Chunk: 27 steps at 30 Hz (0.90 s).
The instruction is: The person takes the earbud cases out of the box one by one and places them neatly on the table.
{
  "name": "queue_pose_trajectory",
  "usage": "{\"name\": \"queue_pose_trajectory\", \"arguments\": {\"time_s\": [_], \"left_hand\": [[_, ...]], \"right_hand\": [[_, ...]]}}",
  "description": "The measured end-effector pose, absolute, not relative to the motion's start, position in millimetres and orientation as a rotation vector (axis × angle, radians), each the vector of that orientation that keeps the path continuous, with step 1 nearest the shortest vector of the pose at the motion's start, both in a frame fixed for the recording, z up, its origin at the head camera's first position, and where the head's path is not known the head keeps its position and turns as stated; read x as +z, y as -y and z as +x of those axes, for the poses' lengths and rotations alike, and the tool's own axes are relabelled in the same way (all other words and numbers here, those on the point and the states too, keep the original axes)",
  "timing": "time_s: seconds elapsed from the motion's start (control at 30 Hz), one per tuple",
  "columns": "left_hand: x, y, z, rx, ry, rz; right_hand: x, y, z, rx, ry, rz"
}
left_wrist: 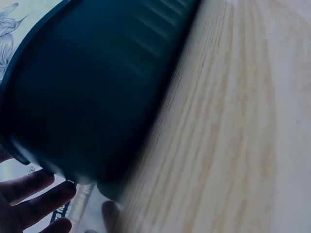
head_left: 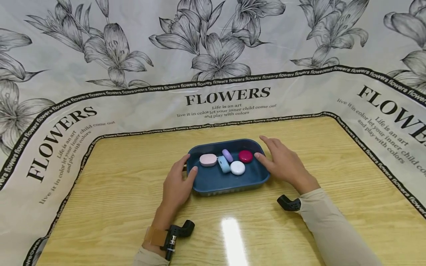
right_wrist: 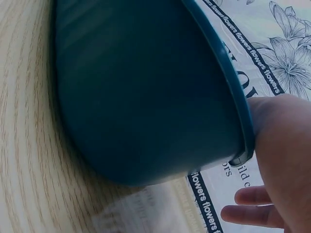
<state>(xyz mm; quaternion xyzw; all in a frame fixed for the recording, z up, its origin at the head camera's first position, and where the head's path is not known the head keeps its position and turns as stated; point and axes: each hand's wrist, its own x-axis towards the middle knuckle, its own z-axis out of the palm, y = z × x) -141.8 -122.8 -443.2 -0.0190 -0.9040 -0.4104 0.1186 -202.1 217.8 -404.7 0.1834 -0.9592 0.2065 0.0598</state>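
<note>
The left hand [head_left: 176, 184] is resting at the left end of the blue tray [head_left: 213, 181], fingers loosely spread; the right hand [head_left: 285, 164] is laying its thumb over the opposite end, fingers stretching free. The tray is sitting on the table [head_left: 126, 192] between them, holding a pink case [head_left: 208, 160], light-blue case [head_left: 224, 164], purple disc [head_left: 227, 155], white disc [head_left: 237, 168] and red disc [head_left: 245, 156]. I am judging that, with such slight contact, uneven lifting could tip it and slide the loose discs.

Left hand [head_left: 176, 186] reaches forward, thumb [head_left: 192, 175] parted from fingers [left_wrist: 48, 200] | Right hand [head_left: 287, 164] angles inward, fingers extended | Forearms [head_left: 336, 227] converge ahead
</note>
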Motion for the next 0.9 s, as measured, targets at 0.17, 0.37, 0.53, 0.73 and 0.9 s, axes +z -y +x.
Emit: {"name": "queue_pose_trajectory", "arguments": {"time_s": [0.17,0.37,0.53,0.73,0.9], "left_hand": [[-446,120,-145,-1.230,2.602,-0.049],[-448,121,-147,-1.336,2.576,-0.083],[-448,123,-146,-1.373,2.580,-0.093],[-451,123,-147,-1.374,2.567,-0.122],[-454,124,-147,-1.398,2.556,-0.140]], "right_hand": [[-404,-214,-203,0.662,2.918,0.554],[-402,-207,-203,0.692,2.898,0.550],[-399,-200,-205,0.686,2.867,0.575],[-390,-196,-209,0.674,2.848,0.580],[-381,-190,-213,0.690,2.857,0.603]]}}
